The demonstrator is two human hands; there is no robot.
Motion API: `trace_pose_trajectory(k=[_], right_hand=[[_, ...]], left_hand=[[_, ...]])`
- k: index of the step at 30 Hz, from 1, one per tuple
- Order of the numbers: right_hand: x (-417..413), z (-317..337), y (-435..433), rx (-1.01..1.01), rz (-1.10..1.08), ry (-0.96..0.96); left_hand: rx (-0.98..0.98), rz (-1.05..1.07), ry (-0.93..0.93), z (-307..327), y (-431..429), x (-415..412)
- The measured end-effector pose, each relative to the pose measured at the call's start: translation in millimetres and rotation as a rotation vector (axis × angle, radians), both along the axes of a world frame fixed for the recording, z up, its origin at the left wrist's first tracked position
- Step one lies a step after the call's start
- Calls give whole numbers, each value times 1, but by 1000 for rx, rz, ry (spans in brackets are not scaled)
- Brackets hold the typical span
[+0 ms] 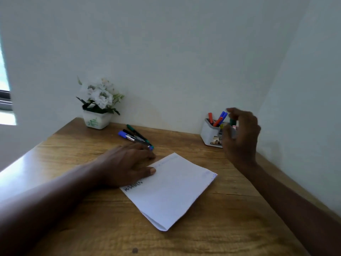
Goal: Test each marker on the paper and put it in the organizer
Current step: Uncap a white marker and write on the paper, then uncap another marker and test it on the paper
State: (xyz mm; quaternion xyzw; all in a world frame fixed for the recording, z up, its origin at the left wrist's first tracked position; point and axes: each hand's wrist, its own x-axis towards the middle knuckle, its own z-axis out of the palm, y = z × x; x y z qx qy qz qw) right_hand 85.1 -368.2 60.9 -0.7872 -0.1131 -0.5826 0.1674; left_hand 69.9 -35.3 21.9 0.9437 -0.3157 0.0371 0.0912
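Head view: left hand (125, 163) flat on scribbled white paper (171, 191); right hand (241, 133) blurred at white organizer (209, 133), grip unclear.

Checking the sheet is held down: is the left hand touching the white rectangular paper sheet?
Touching. The head view shows the left hand lying with thumb and palm on the white paper sheet at its left edge, no gap.
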Motion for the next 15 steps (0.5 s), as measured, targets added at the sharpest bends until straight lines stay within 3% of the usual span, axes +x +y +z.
trace_pose_trajectory(k=[2, 5, 8, 15], right_hand=[[-9, -6, 31, -43, 241, 80], [1, -2, 77, -21, 449, 385], [34, 7, 117, -51, 403, 742], [117, 15, 185, 59, 353, 1194]], left_hand=[[14, 11, 38, -1, 3, -5], [35, 32, 54, -2, 7, -12], [47, 46, 71, -2, 7, -13], [69, 55, 115, 0, 1, -13]])
